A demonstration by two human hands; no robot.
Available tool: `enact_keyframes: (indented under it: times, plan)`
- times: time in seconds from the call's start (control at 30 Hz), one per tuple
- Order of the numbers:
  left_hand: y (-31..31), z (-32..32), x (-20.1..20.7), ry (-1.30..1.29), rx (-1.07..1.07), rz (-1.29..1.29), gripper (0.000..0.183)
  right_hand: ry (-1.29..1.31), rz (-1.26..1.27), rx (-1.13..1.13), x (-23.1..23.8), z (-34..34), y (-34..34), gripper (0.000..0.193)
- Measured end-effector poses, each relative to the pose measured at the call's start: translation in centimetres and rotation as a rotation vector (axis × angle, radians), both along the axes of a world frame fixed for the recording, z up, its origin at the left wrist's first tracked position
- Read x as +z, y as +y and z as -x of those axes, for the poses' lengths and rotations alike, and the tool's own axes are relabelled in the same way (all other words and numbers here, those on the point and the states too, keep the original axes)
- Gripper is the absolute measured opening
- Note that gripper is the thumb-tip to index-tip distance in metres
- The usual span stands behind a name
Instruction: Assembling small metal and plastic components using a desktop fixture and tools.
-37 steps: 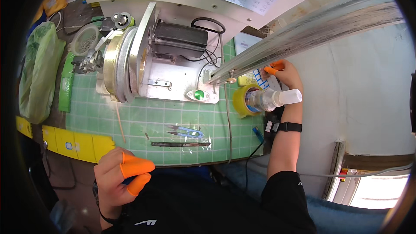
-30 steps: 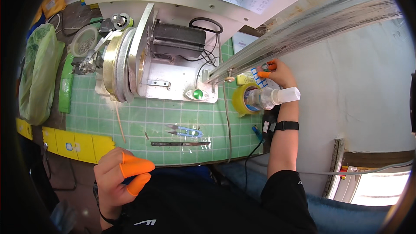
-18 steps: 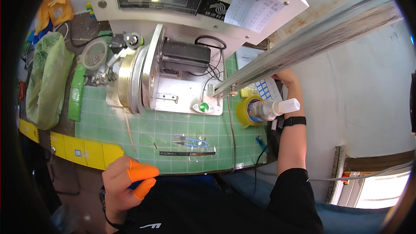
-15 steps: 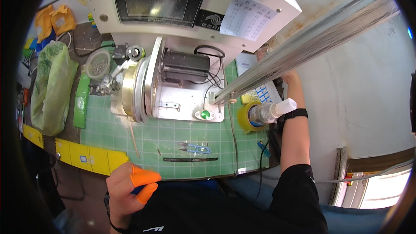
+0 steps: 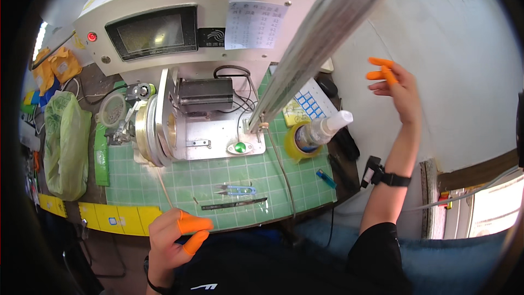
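Hanging in the air beside the wall, the right grip point(image 5: 401, 90) is loosely parted, with nothing visible in it. The left grip point(image 5: 170, 240) is curled, its orange-capped tips nearly meeting; whether they pinch anything cannot be told. The step looks like a pause between handlings; a next move would call for closing the right grip's gap to the spray bottle point(image 5: 326, 129), lower left of it. Just beyond the left grip lies a wooden stick point(image 5: 165, 188); farther right, a dark blade point(image 5: 234, 204) and blue snips point(image 5: 238, 189).

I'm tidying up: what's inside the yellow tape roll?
A bottle appears to stand in the tape roll, white cap showing. Its base is covered by the tape roll, and anything beneath the bottle can't be seen.
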State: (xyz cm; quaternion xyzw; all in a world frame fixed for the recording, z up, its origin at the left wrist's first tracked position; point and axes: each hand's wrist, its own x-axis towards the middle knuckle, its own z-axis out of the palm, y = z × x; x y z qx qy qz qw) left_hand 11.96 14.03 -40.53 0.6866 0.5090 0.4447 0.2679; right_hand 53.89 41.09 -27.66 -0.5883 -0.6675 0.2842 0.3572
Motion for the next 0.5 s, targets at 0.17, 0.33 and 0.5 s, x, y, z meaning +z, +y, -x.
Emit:
enact_keyframes:
  times: [0.17,0.33,0.5]
  plan:
    - [-1.4,-0.3,0.3,-0.051,-0.040,-0.001,0.023,0.160,-0.275,0.302,4.1,3.6,-14.0,0.033]
    - [-3.6,0.9,0.4,-0.135,-0.083,-0.024,0.025,0.017,-0.021,1.307,1.8,10.4,-20.5,0.022]
    - [-8.9,4.9,0.1,-0.262,-0.201,-0.070,0.037,-0.025,0.190,1.542,-4.5,19.8,-22.3,0.023]
